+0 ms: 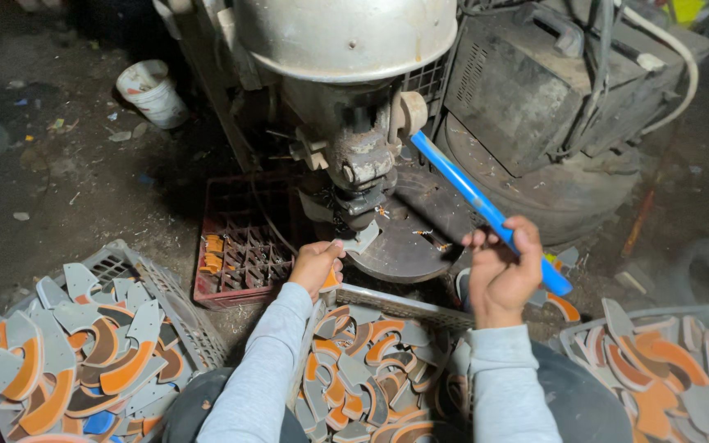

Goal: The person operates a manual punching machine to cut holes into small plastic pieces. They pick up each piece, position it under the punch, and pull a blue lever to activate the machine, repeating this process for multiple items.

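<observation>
Right hand [502, 275], fingers curled round smooth blue lever handle [486, 209], long round bar slanting up to grimy metal press [354, 131]. Left hand [315, 267], fingers pinching flat grey-orange cut piece [360, 239], held right under press head, above round dark steel base plate [400, 246]. Grey plastic crate [387, 303] just below hands, heaped with curved grey and orange flat pieces [354, 361]. Same stuff in crates at left [67, 353] and right [666, 361]. Red lattice crate [240, 246] on dirt floor beside press, dented white bucket [153, 92] behind.
</observation>
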